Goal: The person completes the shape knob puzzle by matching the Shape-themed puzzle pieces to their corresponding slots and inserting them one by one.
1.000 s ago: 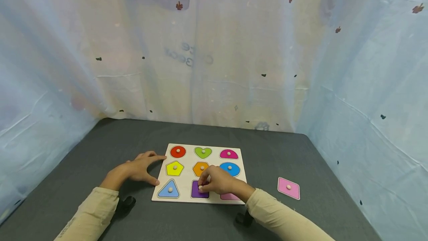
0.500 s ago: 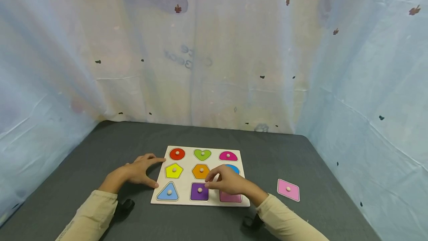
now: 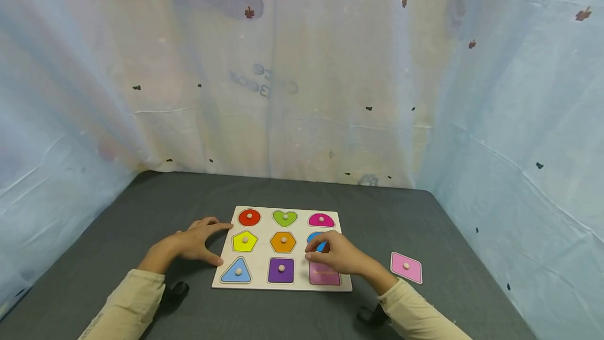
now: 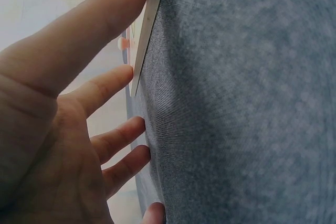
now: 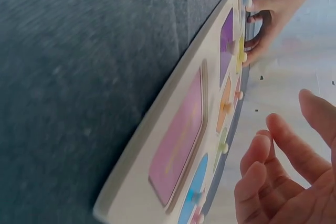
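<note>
A wooden peg puzzle board [image 3: 258, 260] lies on the dark table, its knobbed shapes seated in their cut-outs. The purple square [image 3: 281, 278] fills the middle of the near row. Beside it a pink recess [image 3: 324, 276] holds no piece. My left hand [image 3: 192, 240] touches the board's left edge with thumb and index finger spread. Above the board's right side, my right hand [image 3: 341, 252] is raised with nothing between its loosely bent fingers, partly covering the blue oval [image 3: 313, 237]. The pink rectangle piece [image 3: 412, 272] with its knob lies apart on the table, right of the board.
The dark grey table [image 3: 264, 316] surrounds the board. A pale patterned curtain [image 3: 302, 135] hangs behind it and along both sides. Black straps [image 3: 373, 316] show under both wrists.
My right hand has let go of the purple square's knob and moved right, over the pink recess and blue oval. The left hand has stayed at the board's edge.
</note>
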The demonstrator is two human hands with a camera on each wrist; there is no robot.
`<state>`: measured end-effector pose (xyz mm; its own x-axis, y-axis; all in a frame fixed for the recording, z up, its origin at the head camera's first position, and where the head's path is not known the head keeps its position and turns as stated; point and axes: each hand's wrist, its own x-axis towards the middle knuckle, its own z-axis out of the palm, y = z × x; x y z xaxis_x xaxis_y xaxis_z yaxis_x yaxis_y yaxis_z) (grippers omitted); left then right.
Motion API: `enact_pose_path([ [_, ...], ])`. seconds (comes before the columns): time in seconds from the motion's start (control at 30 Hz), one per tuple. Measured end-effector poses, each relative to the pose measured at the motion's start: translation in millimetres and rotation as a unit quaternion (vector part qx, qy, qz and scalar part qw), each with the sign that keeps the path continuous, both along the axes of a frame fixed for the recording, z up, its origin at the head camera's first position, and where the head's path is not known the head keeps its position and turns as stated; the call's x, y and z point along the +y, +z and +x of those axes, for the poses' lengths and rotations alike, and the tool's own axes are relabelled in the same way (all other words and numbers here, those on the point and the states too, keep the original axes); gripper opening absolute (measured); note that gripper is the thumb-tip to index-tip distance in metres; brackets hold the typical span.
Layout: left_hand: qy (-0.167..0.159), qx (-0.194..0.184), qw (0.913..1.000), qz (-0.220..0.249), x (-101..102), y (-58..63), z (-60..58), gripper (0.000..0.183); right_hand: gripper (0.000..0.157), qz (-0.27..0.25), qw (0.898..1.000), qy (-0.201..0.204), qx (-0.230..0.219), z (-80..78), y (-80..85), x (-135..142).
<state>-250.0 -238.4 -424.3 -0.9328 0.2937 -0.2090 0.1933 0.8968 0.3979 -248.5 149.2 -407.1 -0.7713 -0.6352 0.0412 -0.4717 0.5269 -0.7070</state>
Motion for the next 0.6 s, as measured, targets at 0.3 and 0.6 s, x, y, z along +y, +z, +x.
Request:
enact_pose_path([
  [0.3, -0.002, -0.003, 1.0, 0.004, 0, 1.7, 0.6, 0.098, 0.022, -0.011, 1.0, -0.012, 0.012, -0.1, 0.7, 26],
  [0.6, -0.001, 0.0, 1.0, 0.008, 0, 0.8, 0.5, 0.098, 0.022, -0.034, 0.999, -0.028, 0.011, 4.3, 2.6, 53],
])
